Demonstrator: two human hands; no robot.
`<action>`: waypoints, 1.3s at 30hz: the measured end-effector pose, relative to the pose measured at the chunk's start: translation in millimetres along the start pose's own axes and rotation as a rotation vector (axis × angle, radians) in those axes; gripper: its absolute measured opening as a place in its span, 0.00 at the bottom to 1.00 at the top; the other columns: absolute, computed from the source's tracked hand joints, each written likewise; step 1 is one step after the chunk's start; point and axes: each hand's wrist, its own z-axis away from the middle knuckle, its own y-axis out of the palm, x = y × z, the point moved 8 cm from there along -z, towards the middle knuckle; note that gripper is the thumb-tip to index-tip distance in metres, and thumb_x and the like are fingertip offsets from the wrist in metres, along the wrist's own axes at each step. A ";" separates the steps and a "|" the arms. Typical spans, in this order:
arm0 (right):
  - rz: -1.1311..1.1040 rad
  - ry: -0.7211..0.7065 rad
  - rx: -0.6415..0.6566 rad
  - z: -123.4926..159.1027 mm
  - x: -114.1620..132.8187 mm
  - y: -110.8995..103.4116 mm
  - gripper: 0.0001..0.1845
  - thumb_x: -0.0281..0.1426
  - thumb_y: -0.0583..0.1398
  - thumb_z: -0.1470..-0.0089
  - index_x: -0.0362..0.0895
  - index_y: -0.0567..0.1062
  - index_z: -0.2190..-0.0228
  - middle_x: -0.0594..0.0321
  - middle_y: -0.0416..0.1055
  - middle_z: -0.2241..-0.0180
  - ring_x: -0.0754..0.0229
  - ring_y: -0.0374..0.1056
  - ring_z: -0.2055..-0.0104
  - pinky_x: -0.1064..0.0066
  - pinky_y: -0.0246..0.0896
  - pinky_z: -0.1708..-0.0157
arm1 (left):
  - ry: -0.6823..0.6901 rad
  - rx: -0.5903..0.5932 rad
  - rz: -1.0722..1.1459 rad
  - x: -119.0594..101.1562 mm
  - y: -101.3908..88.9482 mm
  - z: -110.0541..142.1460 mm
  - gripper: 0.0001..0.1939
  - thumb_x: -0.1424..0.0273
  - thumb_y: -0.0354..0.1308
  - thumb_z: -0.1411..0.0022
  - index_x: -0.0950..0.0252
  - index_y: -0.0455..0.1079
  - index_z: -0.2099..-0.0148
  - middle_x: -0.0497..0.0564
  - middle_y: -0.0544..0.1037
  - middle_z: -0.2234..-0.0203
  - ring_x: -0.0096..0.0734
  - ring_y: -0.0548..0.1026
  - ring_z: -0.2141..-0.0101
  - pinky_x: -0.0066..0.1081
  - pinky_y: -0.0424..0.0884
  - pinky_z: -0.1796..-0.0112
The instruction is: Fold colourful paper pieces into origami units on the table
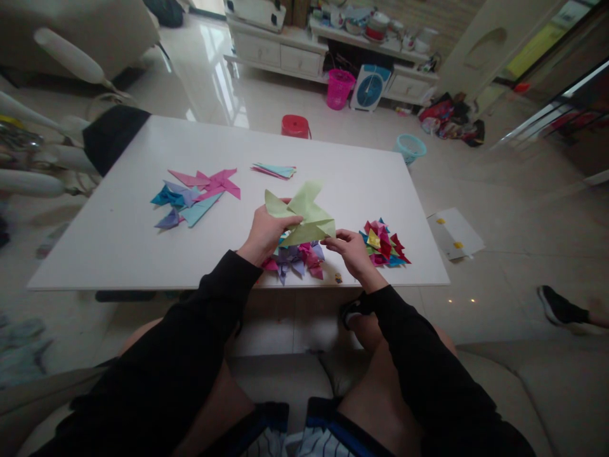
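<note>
A pale green folded paper pinwheel is held above the near side of the white table. My left hand grips its left side, thumb on top and fingers underneath. At the pinwheel's lower right point, the fingertips of my right hand pinch the paper. Below it, partly hidden, lies a pile of purple and pink folded paper pieces. Just right of my right hand sits a heap of red, blue and yellow folded paper pieces.
Pink and blue folded papers spread over the table's left part. A thin stack of folded strips lies farther back. Beyond the table stand a red stool, a pink bin and a light blue basket.
</note>
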 end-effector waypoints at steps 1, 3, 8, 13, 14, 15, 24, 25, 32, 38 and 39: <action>-0.006 0.012 0.001 0.1 -0.5 0.3 0.10 0.35 0.71 0.63 0.44 0.79 0.77 0.63 0.78 0.75 0.59 0.76 0.68 0.66 0.70 0.62 | 0.011 -0.002 -0.014 -0.3 -0.3 0.2 0.30 0.75 0.73 0.65 0.71 0.78 0.54 0.55 0.82 0.65 0.36 0.79 0.66 0.32 0.74 0.64; -0.005 0.022 -0.007 0.0 -0.9 0.2 0.09 0.34 0.69 0.63 0.44 0.79 0.76 0.63 0.78 0.76 0.59 0.76 0.70 0.66 0.71 0.63 | 0.030 -0.011 -0.047 -1.1 -1.1 1.0 0.30 0.75 0.73 0.65 0.71 0.78 0.54 0.55 0.82 0.64 0.36 0.79 0.65 0.31 0.74 0.64; 0.037 0.013 -0.032 -0.8 -0.2 -0.7 0.07 0.31 0.66 0.64 0.43 0.80 0.77 0.61 0.78 0.77 0.58 0.76 0.72 0.67 0.71 0.67 | 0.049 -0.019 -0.099 -4.0 0.7 4.5 0.29 0.76 0.72 0.64 0.71 0.78 0.54 0.54 0.82 0.64 0.36 0.79 0.65 0.31 0.73 0.64; 0.088 -0.037 -0.055 -0.6 4.0 -2.8 0.05 0.31 0.66 0.63 0.43 0.80 0.78 0.62 0.78 0.79 0.59 0.74 0.74 0.67 0.70 0.69 | 0.065 -0.024 -0.105 -7.6 2.6 7.0 0.28 0.77 0.71 0.63 0.72 0.78 0.54 0.55 0.82 0.64 0.36 0.79 0.64 0.30 0.73 0.64; 0.102 -0.052 -0.058 -0.8 4.9 -3.2 0.05 0.31 0.66 0.63 0.43 0.80 0.78 0.62 0.77 0.79 0.59 0.74 0.74 0.67 0.70 0.69 | 0.062 -0.027 -0.105 -7.2 2.6 7.1 0.28 0.77 0.71 0.63 0.71 0.78 0.54 0.55 0.82 0.64 0.37 0.79 0.64 0.31 0.74 0.64; 0.115 -0.066 -0.063 -1.0 5.5 -3.7 0.05 0.32 0.65 0.62 0.43 0.80 0.78 0.62 0.77 0.79 0.59 0.74 0.75 0.67 0.70 0.69 | 0.059 -0.029 -0.106 -6.7 2.6 7.2 0.28 0.77 0.71 0.64 0.71 0.78 0.54 0.55 0.82 0.64 0.37 0.79 0.64 0.31 0.74 0.63; 0.031 0.001 -0.001 -1.2 -1.4 0.5 0.06 0.32 0.64 0.62 0.44 0.79 0.76 0.63 0.78 0.77 0.58 0.77 0.72 0.66 0.73 0.66 | 0.086 -0.022 -0.114 -10.1 0.8 6.2 0.27 0.75 0.72 0.62 0.70 0.78 0.55 0.53 0.82 0.66 0.36 0.79 0.65 0.31 0.73 0.63; 0.008 0.016 0.020 -0.7 -2.3 1.9 0.07 0.32 0.64 0.62 0.44 0.79 0.75 0.63 0.78 0.76 0.57 0.77 0.71 0.66 0.74 0.65 | 0.081 -0.022 -0.112 -11.1 0.4 5.7 0.27 0.75 0.72 0.62 0.70 0.78 0.55 0.53 0.82 0.66 0.36 0.78 0.65 0.31 0.73 0.63; -0.057 0.063 0.053 -1.9 -8.6 1.5 0.10 0.31 0.63 0.64 0.46 0.78 0.72 0.63 0.79 0.72 0.57 0.77 0.65 0.65 0.71 0.59 | 0.041 -0.043 -0.063 -14.9 -1.6 3.9 0.30 0.75 0.74 0.66 0.72 0.77 0.55 0.53 0.81 0.67 0.35 0.77 0.67 0.31 0.73 0.65; -0.035 -0.010 0.012 -5.3 -1.2 -4.6 0.15 0.33 0.63 0.61 0.49 0.80 0.66 0.65 0.79 0.61 0.57 0.74 0.56 0.68 0.67 0.57 | -0.005 0.029 -0.007 -5.8 1.3 0.7 0.31 0.75 0.73 0.66 0.72 0.77 0.54 0.54 0.81 0.65 0.34 0.78 0.67 0.31 0.72 0.64; -0.054 -0.012 0.008 -5.0 1.1 -4.6 0.15 0.34 0.64 0.60 0.49 0.80 0.65 0.65 0.79 0.59 0.57 0.73 0.55 0.68 0.66 0.57 | -0.022 0.052 0.006 -3.9 2.9 0.7 0.32 0.76 0.73 0.66 0.72 0.77 0.53 0.54 0.81 0.65 0.34 0.78 0.67 0.31 0.73 0.64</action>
